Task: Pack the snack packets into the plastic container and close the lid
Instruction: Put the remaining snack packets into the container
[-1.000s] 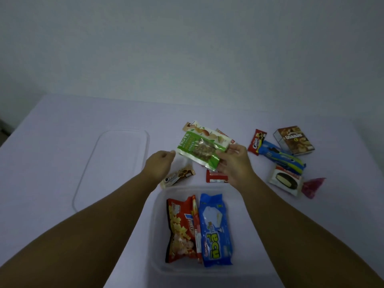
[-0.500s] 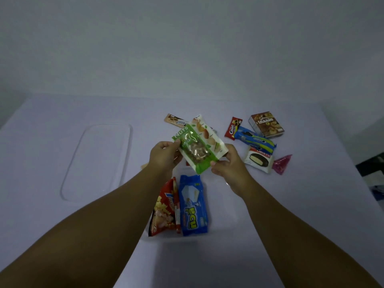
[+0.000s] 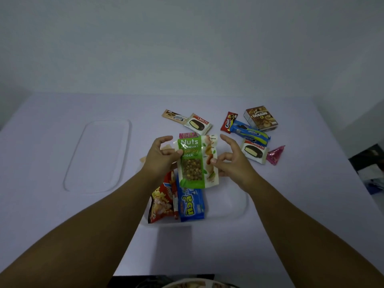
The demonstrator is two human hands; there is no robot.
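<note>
A green nuts pouch (image 3: 196,162) is held upright above the far end of the clear container (image 3: 234,206), which lies at the table's (image 3: 52,204) centre. The pouch's left edge is pinched by the left hand (image 3: 161,157) between thumb and fingers; its right edge is touched by the thumb and a bent finger of the right hand (image 3: 230,161), whose other fingers are spread open. Inside the container, at its 9 o'clock side, a red packet (image 3: 162,201) and a blue packet (image 3: 191,204) are laid side by side. The lid (image 3: 97,154) is lying flat at 9 o'clock of the container, apart from it. More snacks (image 3: 250,129) are scattered from 12 to 2 o'clock.
</note>
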